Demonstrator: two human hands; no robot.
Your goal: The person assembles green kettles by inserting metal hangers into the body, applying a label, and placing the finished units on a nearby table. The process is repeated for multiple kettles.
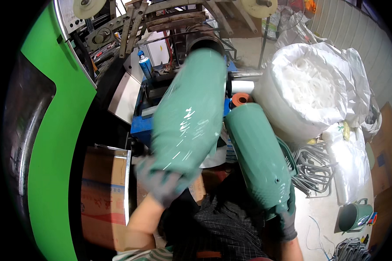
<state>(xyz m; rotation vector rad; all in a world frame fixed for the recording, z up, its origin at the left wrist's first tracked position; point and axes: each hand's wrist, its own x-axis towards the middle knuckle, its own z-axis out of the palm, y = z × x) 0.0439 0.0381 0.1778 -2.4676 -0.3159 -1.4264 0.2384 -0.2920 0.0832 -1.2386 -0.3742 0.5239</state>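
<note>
My gloved left hand [161, 182] grips the lower end of a large green plastic container [189, 113], glossy and roughly cylindrical. Motion blurs both, and the container's upper end overlaps the dark round opening of a metal part behind it. In my gloved right hand [286, 217] is a second green plastic container [259, 156], held by its narrower, dimpled lower end. A green handle-like loop shows along its right side. It leans up and to the left, apart from the first one.
A blue-framed machine [139, 124] stands ahead, with a blue spray can [145, 64] at its left. Right of it are a barrel lined with a white bag [270, 98] of white scraps, bent grey metal rods [311, 167] and a green jug [355, 216]. A green panel [61, 130] rises at left above a cardboard box [101, 191].
</note>
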